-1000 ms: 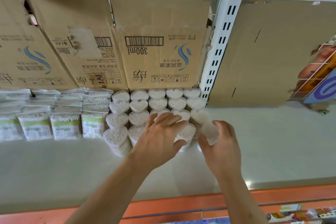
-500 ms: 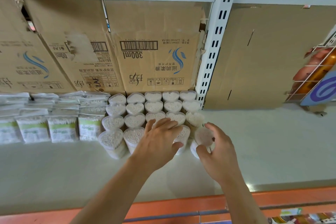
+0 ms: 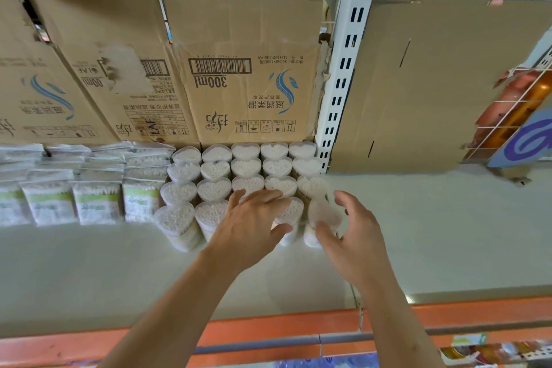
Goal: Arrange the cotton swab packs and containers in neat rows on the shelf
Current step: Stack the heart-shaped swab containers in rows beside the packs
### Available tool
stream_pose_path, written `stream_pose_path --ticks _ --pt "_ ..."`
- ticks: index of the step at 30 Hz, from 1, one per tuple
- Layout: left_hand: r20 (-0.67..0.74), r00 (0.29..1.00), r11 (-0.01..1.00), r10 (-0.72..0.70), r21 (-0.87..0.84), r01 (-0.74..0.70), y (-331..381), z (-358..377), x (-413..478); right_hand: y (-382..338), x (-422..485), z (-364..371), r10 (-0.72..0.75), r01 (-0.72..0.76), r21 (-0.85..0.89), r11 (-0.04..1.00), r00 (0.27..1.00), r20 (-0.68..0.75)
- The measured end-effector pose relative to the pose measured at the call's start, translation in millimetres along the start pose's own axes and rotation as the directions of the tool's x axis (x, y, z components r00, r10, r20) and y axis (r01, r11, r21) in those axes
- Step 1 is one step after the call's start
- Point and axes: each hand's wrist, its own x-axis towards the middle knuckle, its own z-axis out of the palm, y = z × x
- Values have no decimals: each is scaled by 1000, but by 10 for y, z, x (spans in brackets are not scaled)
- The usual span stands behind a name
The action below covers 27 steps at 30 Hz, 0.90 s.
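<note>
Heart-shaped clear containers of cotton swabs (image 3: 215,170) stand in tight rows on the white shelf (image 3: 418,233), against the cardboard. Left of them stand flat bagged swab packs (image 3: 95,203) with green labels, also in rows. My left hand (image 3: 254,227) lies flat with spread fingers on the tops of the front-row containers. My right hand (image 3: 355,236) curls around the front-right container (image 3: 324,213), thumb on its near side and fingers behind it. That container stands at the right end of the front row.
Cardboard boxes (image 3: 239,84) line the back of the shelf. A slotted white upright (image 3: 343,69) rises just right of the containers. A wire basket (image 3: 513,107) hangs at far right. An orange edge strip (image 3: 268,329) runs along the shelf front.
My right hand has brought the front-right container down and in against the end of the front row. My left hand has stayed on the container tops.
</note>
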Motion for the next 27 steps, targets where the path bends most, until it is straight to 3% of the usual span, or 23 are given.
stream_pose_path --ticks 3,10,17,24,27 --pt "-28 1000 1000 -1 -1 1 14 2 -4 10 -8 55 48 -50 -66 997 998 -34" --pt "-62 998 999 4 50 0 -12 10 -96 16 3 26 -38 38 -8 999 999 38" --pt "-79 996 999 -46 -4 46 -110 -48 -194 -3 5 89 -27 24 35 999 998 62" --pt "-176 965 981 -192 -47 187 -383 -307 -321 -3 29 75 -12 8 69 998 998 68" --pt "-188 945 963 -267 -75 258 -533 -385 -383 -91 20 29 -8 7 -23 1000 999 -40"
